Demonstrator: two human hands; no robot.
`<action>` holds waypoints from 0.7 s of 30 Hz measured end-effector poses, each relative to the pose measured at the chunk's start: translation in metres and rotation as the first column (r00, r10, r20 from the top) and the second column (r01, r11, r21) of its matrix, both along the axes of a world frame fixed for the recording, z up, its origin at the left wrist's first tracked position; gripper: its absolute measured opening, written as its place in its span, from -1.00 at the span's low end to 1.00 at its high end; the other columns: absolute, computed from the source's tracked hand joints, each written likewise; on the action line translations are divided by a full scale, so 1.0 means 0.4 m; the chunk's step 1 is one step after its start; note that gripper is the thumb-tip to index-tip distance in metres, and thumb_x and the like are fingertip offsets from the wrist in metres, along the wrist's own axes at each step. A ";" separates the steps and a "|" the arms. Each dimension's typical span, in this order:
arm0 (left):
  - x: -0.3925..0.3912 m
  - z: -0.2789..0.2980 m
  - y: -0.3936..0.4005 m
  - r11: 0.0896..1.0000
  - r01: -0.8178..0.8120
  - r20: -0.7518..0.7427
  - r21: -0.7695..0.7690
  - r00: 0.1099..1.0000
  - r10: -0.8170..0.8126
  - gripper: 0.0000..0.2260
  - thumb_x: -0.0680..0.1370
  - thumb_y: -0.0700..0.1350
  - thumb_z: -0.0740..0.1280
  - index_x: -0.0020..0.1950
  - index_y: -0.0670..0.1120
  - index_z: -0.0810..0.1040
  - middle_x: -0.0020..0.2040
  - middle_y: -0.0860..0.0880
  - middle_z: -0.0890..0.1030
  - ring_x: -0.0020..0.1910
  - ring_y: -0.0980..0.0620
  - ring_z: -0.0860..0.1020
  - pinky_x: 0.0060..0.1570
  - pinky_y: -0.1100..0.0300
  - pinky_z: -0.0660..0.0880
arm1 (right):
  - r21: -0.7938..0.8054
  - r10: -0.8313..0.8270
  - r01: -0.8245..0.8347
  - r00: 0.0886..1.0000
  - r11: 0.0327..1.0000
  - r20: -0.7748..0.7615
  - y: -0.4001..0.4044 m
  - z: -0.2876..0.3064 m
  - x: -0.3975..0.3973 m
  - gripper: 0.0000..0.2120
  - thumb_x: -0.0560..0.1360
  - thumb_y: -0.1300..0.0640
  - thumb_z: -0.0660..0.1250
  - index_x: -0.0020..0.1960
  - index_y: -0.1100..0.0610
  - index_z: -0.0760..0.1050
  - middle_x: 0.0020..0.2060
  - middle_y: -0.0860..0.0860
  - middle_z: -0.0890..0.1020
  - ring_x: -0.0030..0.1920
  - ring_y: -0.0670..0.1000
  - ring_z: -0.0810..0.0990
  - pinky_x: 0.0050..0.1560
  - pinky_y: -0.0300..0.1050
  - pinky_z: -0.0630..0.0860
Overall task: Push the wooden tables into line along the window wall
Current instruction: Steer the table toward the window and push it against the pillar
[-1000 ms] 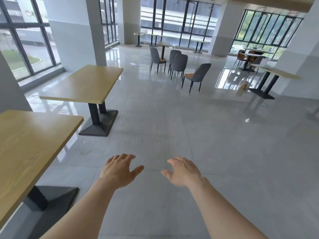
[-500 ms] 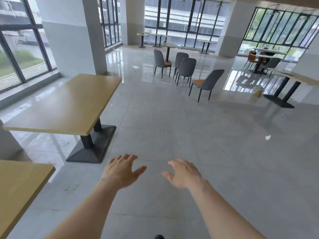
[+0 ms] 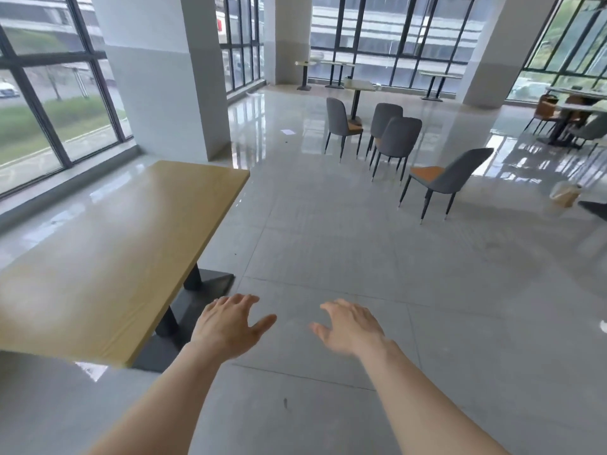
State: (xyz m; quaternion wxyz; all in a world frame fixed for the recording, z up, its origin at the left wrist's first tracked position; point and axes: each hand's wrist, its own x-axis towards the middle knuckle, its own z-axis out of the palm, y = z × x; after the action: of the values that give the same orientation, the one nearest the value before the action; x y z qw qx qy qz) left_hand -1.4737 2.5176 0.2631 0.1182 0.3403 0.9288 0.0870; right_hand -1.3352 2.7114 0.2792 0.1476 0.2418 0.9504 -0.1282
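Wooden and pale yellow, the tabletop (image 3: 124, 254) fills the left side of the head view, its long edge running away toward a white pillar (image 3: 164, 77) and the window wall (image 3: 49, 103) on the left. It stands on two dark posts rising from a black base (image 3: 197, 310) that rests on the grey tiled floor (image 3: 427, 290). A strip of glossy floor lies between the tabletop and the windows.

Both forearms reach forward from the bottom of the view, bare, palms down above the floor. The left hand (image 3: 230, 326) hovers just to the right of the tabletop's near corner, over the edge of the base, touching neither as far as can be seen; its fingers (image 3: 236, 300) are spread and loose, thumb pointing right, holding nothing. The right hand (image 3: 353, 326) hangs beside it, apart from it and well clear of the tabletop, fingers likewise open and empty, thumb pointing left.

Farther back on the right, a group of grey chairs (image 3: 394, 136) stands in the open floor, the nearest chair (image 3: 450, 178) showing an orange seat. More tables (image 3: 328, 65) stand along the far windows, too small to describe further. A small white scrap (image 3: 287, 131) lies on the floor near the pillar.
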 end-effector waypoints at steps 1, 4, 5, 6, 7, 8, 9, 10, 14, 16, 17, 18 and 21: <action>-0.064 -0.022 0.035 1.000 -0.001 -0.003 -0.015 1.000 0.001 -0.30 0.55 0.48 0.05 0.59 0.14 0.29 0.58 0.06 0.36 0.57 -0.04 0.30 0.56 -0.08 0.17 | -0.003 -0.008 0.008 1.000 1.000 0.003 0.045 -0.013 -0.062 -0.39 0.65 -0.24 0.17 0.58 0.06 0.28 0.53 0.11 0.38 0.53 0.17 0.34 0.51 0.03 0.27; -0.320 -0.060 0.195 1.000 -0.014 0.017 0.009 1.000 0.014 -0.29 0.55 0.48 0.05 0.59 0.14 0.28 0.59 0.06 0.34 0.58 -0.04 0.27 0.56 -0.07 0.17 | -0.017 -0.002 0.002 1.000 1.000 -0.013 0.199 -0.030 -0.326 -0.40 0.64 -0.25 0.17 0.56 0.05 0.31 0.50 0.10 0.40 0.50 0.16 0.37 0.47 0.03 0.30; -0.525 -0.082 0.302 0.998 -0.054 0.055 0.015 0.997 0.053 -0.29 0.55 0.48 0.05 0.59 0.14 0.29 0.59 0.06 0.34 0.58 -0.04 0.27 0.56 -0.06 0.17 | -0.023 -0.024 0.023 0.999 0.999 -0.023 0.306 -0.052 -0.540 -0.40 0.64 -0.26 0.17 0.56 0.05 0.31 0.49 0.09 0.41 0.49 0.16 0.38 0.46 0.02 0.31; -0.646 -0.085 0.360 0.998 -0.068 0.069 0.010 0.995 0.068 -0.29 0.55 0.48 0.05 0.59 0.13 0.29 0.58 0.06 0.35 0.58 -0.04 0.28 0.55 -0.06 0.17 | -0.026 -0.029 0.029 1.000 0.999 -0.007 0.370 -0.053 -0.660 -0.41 0.64 -0.25 0.17 0.56 0.05 0.32 0.49 0.09 0.41 0.48 0.16 0.38 0.46 0.02 0.31; -0.655 -0.086 0.375 0.998 -0.059 0.046 0.009 0.997 0.058 -0.29 0.55 0.48 0.05 0.59 0.13 0.29 0.58 0.06 0.36 0.57 -0.04 0.30 0.55 -0.05 0.18 | -0.001 -0.035 0.035 0.999 0.999 0.011 0.379 -0.047 -0.667 -0.41 0.64 -0.25 0.17 0.56 0.04 0.31 0.49 0.09 0.41 0.49 0.16 0.38 0.46 0.02 0.31; -0.657 -0.088 0.382 0.999 -0.047 0.045 0.000 0.998 0.047 -0.29 0.55 0.48 0.05 0.59 0.12 0.30 0.57 0.06 0.37 0.56 -0.03 0.31 0.54 -0.05 0.18 | 0.009 -0.024 0.024 0.999 1.000 0.030 0.384 -0.049 -0.670 -0.40 0.64 -0.26 0.17 0.56 0.04 0.31 0.49 0.09 0.41 0.49 0.15 0.38 0.47 0.01 0.31; -0.663 -0.091 0.384 1.000 -0.024 0.046 -0.006 0.999 0.024 -0.29 0.55 0.48 0.05 0.59 0.12 0.29 0.56 0.05 0.38 0.55 -0.03 0.32 0.54 -0.05 0.19 | 0.018 -0.007 0.006 0.998 1.000 0.056 0.394 -0.055 -0.674 -0.40 0.64 -0.26 0.17 0.56 0.03 0.31 0.49 0.08 0.41 0.49 0.15 0.38 0.47 0.01 0.30; -0.674 -0.095 0.391 1.000 -0.010 0.049 -0.010 0.999 0.011 -0.30 0.56 0.47 0.05 0.59 0.12 0.29 0.56 0.05 0.38 0.54 -0.03 0.33 0.53 -0.04 0.20 | 0.019 0.001 -0.002 0.997 1.000 0.071 0.406 -0.059 -0.680 -0.40 0.63 -0.27 0.17 0.56 0.03 0.31 0.50 0.08 0.41 0.49 0.14 0.38 0.47 0.00 0.31; -0.900 -0.066 0.536 0.999 -0.040 0.087 0.017 0.995 0.038 -0.31 0.57 0.45 0.06 0.60 0.09 0.28 0.55 0.02 0.39 0.53 -0.04 0.34 0.52 -0.01 0.21 | -0.016 -0.022 0.023 0.999 1.000 0.045 0.551 -0.038 -0.904 -0.40 0.63 -0.27 0.18 0.55 0.03 0.32 0.50 0.08 0.41 0.50 0.13 0.37 0.48 -0.01 0.30; -1.030 -0.050 0.625 0.999 -0.038 0.103 0.017 0.994 0.036 -0.31 0.58 0.44 0.06 0.60 0.09 0.27 0.56 0.02 0.37 0.55 -0.05 0.32 0.53 -0.02 0.19 | -0.035 -0.027 0.028 0.999 0.999 0.026 0.643 -0.025 -1.037 -0.39 0.63 -0.28 0.18 0.56 0.03 0.31 0.51 0.07 0.40 0.51 0.11 0.36 0.48 -0.02 0.28; -1.083 -0.048 0.665 1.000 -0.023 0.096 0.009 0.995 0.022 -0.31 0.58 0.44 0.06 0.60 0.09 0.27 0.57 0.02 0.37 0.55 -0.04 0.31 0.54 -0.01 0.19 | -0.036 -0.020 0.021 1.000 0.999 0.022 0.683 -0.025 -1.093 -0.38 0.63 -0.28 0.17 0.57 0.03 0.31 0.52 0.07 0.39 0.52 0.11 0.35 0.49 -0.03 0.27; -1.139 -0.049 0.707 1.000 -0.016 0.087 0.005 0.996 0.016 -0.31 0.58 0.44 0.05 0.60 0.09 0.27 0.56 0.03 0.37 0.55 -0.03 0.31 0.54 -0.01 0.19 | -0.030 -0.011 0.011 1.000 0.999 0.023 0.724 -0.026 -1.148 -0.38 0.63 -0.28 0.17 0.57 0.03 0.30 0.53 0.07 0.38 0.53 0.10 0.33 0.49 -0.03 0.26; -1.305 -0.075 0.838 1.000 -0.030 0.086 -0.001 0.996 0.030 -0.31 0.57 0.45 0.06 0.60 0.10 0.27 0.56 0.03 0.37 0.55 -0.03 0.31 0.55 -0.01 0.19 | -0.038 -0.012 0.013 0.999 0.999 0.030 0.854 -0.056 -1.316 -0.36 0.63 -0.29 0.16 0.59 0.04 0.28 0.57 0.07 0.32 0.58 0.09 0.26 0.53 -0.03 0.22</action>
State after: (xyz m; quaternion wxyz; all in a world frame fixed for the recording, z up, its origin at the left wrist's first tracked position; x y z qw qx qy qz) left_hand -1.9957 2.8530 0.2333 0.1569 0.3225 0.9277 0.1034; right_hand -1.8617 3.0530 0.2568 0.1653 0.2467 0.9440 -0.1436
